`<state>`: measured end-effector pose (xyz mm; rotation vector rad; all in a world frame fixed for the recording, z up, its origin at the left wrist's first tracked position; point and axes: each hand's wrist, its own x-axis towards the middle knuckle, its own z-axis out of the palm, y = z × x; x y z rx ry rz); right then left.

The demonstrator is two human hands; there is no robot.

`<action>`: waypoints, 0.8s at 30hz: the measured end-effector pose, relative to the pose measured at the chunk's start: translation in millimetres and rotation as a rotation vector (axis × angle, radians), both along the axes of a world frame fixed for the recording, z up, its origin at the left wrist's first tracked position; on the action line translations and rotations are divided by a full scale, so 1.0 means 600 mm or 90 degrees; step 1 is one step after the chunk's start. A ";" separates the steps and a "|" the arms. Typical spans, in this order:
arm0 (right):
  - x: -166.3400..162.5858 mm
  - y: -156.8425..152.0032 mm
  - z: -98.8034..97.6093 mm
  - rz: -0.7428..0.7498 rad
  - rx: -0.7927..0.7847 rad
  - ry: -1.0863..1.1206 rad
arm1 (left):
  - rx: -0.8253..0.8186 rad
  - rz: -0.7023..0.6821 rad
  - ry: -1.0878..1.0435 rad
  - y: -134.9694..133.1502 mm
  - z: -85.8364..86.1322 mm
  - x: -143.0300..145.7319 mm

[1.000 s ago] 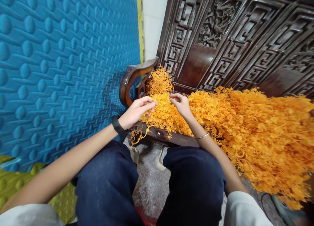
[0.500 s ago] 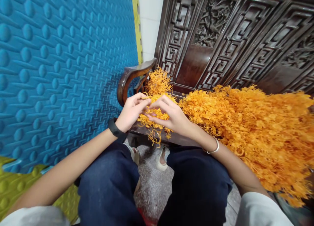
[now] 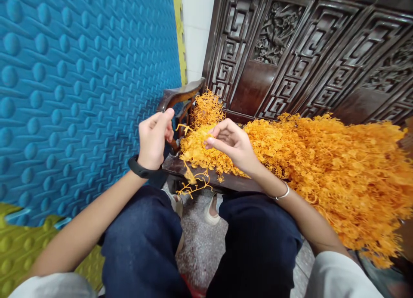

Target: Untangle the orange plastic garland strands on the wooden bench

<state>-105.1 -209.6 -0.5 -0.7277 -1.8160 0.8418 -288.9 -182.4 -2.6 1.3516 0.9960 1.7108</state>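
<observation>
My left hand is held up at the left end of the bench, thumb pressed against curled fingers. Whatever it holds, if anything, is hidden. Across from it, my right hand pinches a small orange plastic piece between thumb and fingertips, mostly covered. A thin orange stem shows in the gap between the hands. Below them, a blurred orange branching sprig is at the bench's front edge. Behind and under the hands lies a small heap of orange plastic pieces.
A large mound of orange plastic foliage covers the bench to the right. The dark wooden bench has a curved armrest and a carved backrest. Blue foam matting lies to the left. My knees are below.
My hands have drawn apart; the left moved left and closed up, while the right shifted slightly right. The blurred sprig now shows below them at the bench edge.
</observation>
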 end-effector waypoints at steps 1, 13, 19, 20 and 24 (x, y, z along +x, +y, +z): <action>0.001 0.001 0.001 0.011 -0.025 0.014 | 0.019 0.005 -0.006 0.001 -0.001 0.000; 0.007 0.017 -0.006 0.029 -0.123 0.028 | -0.014 -0.348 0.285 -0.020 -0.007 0.010; 0.015 0.030 -0.016 0.022 -0.178 0.058 | -0.010 -0.383 0.320 -0.015 -0.004 0.015; 0.016 0.032 -0.017 0.021 -0.178 0.055 | -0.026 -0.396 0.330 -0.013 -0.005 0.015; 0.018 0.037 -0.017 0.000 -0.149 0.017 | -0.094 -0.442 0.363 -0.008 -0.011 0.016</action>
